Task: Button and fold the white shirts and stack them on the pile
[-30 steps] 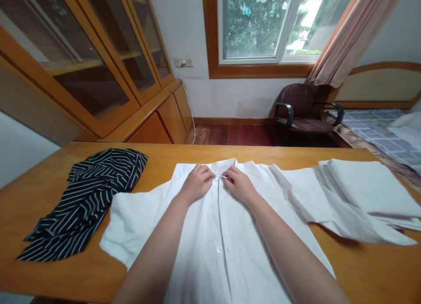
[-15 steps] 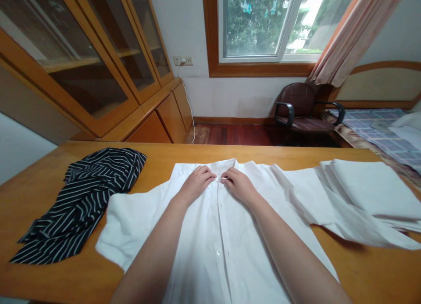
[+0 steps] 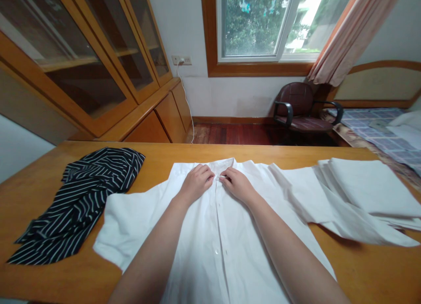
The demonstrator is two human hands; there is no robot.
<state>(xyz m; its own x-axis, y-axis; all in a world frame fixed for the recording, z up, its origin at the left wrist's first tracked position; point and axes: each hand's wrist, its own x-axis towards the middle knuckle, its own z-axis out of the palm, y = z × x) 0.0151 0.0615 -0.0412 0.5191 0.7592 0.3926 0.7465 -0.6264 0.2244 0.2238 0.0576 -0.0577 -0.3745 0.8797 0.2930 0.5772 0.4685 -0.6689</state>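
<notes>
A white short-sleeved shirt [image 3: 197, 247] lies front up, with its collar [image 3: 223, 165] at the far side and a buttoned front running toward me. My left hand [image 3: 198, 181] pinches the front edge just below the collar. Across the opening, my right hand [image 3: 237, 184] pinches the facing edge, its fingertips close to the left ones. Any button between the fingers is too small to make out. Lower down the front, a small button [image 3: 216, 252] shows.
A black garment with white stripes [image 3: 82, 198] lies crumpled at the left of the wooden table [image 3: 371, 273]. Folded white cloth [image 3: 371, 185] sits at the right, meeting the shirt's sleeve side. Beyond are a glass-door cabinet [image 3: 144, 115], an armchair [image 3: 297, 106] and a bed [image 3: 378, 124].
Both hands stay at the collar with nearly the same pinch. The whole view has shifted very slightly; the shirt and other cloths lie as before.
</notes>
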